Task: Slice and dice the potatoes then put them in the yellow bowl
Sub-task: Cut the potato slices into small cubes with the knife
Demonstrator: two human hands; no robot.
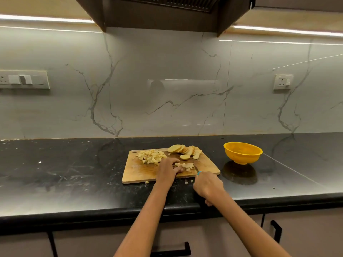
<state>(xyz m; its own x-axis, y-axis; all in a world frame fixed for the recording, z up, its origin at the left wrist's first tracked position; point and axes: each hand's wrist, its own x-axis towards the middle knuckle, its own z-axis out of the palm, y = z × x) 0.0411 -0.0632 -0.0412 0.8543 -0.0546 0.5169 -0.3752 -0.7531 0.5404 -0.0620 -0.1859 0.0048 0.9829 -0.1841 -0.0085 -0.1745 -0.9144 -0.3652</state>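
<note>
Left hand (168, 168) curls over a small potato batch (184, 166), pinning it for dicing. Right hand (207, 186) grips the knife (197, 170), blade just right of the left fingers. Beyond the left hand: diced pile (151, 156), uncut slices (185, 150) queued on the board (141, 175). Yellow bowl (243, 153) far right, looks empty.

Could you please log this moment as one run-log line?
left hand steadies potato pieces | right hand grips knife | yellow bowl looks empty
</note>
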